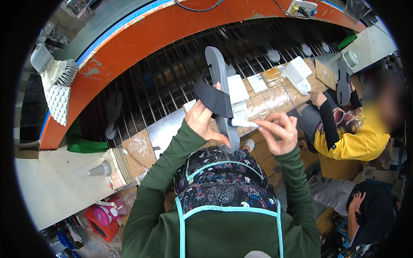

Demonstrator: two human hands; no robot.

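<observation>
A grey sandal [217, 64] with a wide black strap stands almost upright in front of me. My left hand [201, 120] is closed around it, thumb near the lower end of the sole and fingers by the strap. A slim white brush [244, 123] is pinched between the thumb and fingers of my right hand [279, 132]. Its tip meets the side of the sandal, where the strap joins the sole; the tip itself is too small to make out. Just behind the sandal is a white container [238, 92], partly hidden by it.
A conveyor of metal rods [159, 81] runs under an orange arched cover [129, 45], carrying several soles. Along it lies a tan work ledge [273, 103] with a second white container [297, 71]. At right, a co-worker in yellow [365, 137] holds a sandal [343, 81]; another person sits below.
</observation>
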